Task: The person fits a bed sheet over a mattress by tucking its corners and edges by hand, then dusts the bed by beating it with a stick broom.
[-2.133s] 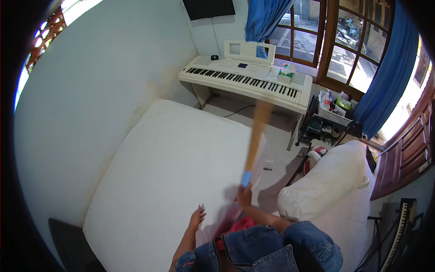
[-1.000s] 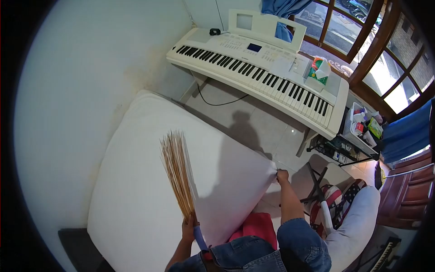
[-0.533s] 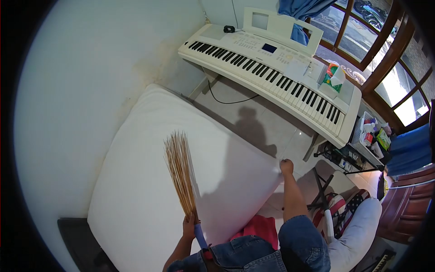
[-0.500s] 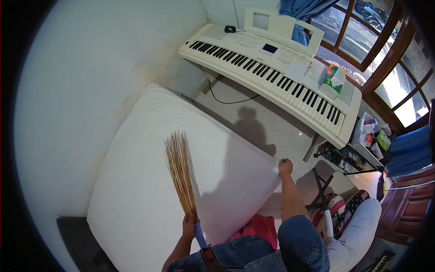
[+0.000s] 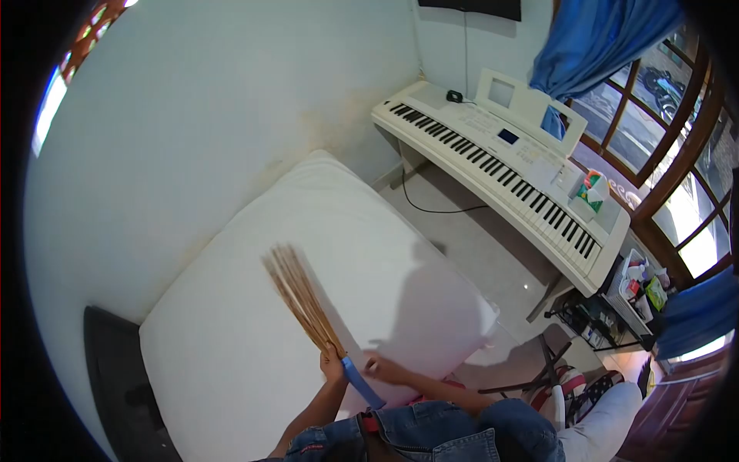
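- The left hand (image 5: 332, 365) has its fingers closed around the stick broom (image 5: 300, 299), gripping the bundled sticks just above the blue handle (image 5: 360, 382).
- The right hand (image 5: 381, 369) is just beside the handle, its fingers partly curled; whether they touch or pinch anything, I cannot tell.
- The broom is over the white mattress (image 5: 223, 316), its sticks fanning out toward the wall (image 5: 192, 138) and its tips blurred; whether they touch the sheet is unclear.
- The handle slants down toward the person's denim clothing (image 5: 416, 427).
- A shadow (image 5: 427, 308) falls across the mattress beyond the right hand.
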A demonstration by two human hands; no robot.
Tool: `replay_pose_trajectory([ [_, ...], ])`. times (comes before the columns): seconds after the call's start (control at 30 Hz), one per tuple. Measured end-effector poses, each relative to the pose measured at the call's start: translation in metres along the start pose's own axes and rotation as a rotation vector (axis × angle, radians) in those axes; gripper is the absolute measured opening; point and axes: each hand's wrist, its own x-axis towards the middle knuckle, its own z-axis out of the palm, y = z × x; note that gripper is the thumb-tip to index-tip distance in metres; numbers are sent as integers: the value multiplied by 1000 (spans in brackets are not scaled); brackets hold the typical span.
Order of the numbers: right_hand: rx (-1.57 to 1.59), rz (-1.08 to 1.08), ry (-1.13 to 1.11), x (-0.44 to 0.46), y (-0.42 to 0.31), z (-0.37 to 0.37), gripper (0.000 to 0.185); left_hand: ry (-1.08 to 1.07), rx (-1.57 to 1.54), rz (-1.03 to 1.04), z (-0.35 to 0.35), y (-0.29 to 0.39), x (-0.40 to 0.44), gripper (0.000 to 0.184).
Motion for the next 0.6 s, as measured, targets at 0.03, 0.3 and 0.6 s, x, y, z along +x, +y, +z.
replay_pose_trajectory([
  [0.03, -52, 40, -121, -11, -35, 23, 66, 55, -26, 83, -11, -5, 4, 31],
  [0.3, -790, 66, 146, -20, 10, 33, 49, -97, 125, -365, -84, 15, -19, 31],
  [0.6, -537, 688, 1139, -164, 95, -128, 47, -90, 89, -611, -224, -35, -40, 40],
])
